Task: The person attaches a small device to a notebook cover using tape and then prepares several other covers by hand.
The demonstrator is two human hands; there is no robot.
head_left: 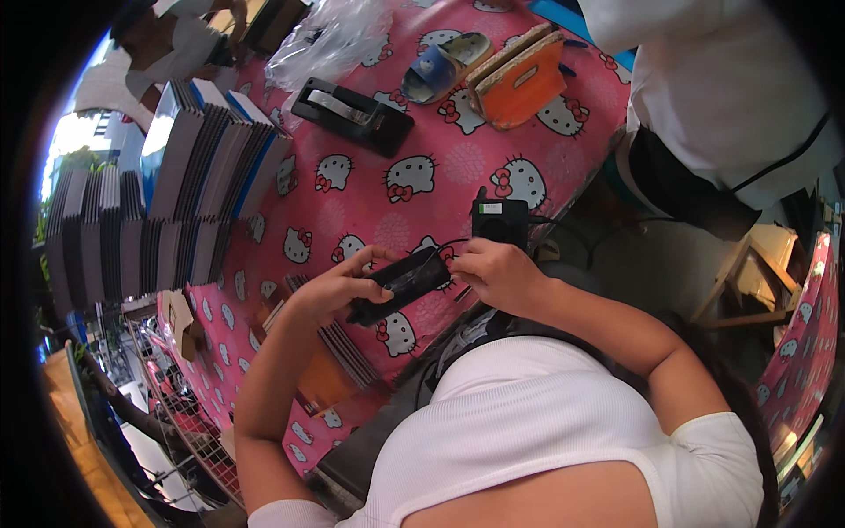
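Observation:
My left hand (339,289) grips a black oblong device (403,283) with a glossy top, thumb on its upper face, above the pink cartoon-cat tablecloth. At the device's right end, my right hand (500,275) has its fingers pinched together; what they hold, if anything, is too small to make out. A thin black cord (447,244) arcs from the device toward my right fingers. Just beyond that hand sits a square black box (500,220) with a pale label and a cable. Beneath my left forearm lie several notebooks (345,352), partly hidden.
Tall stacks of notebooks (189,150) stand at the left. Farther back are a black tape dispenser (352,116), clear plastic wrap (321,48), a blue sandal (431,72) and orange-faced blocks (519,79). A person in white (722,79) stands at the upper right; another is at upper left.

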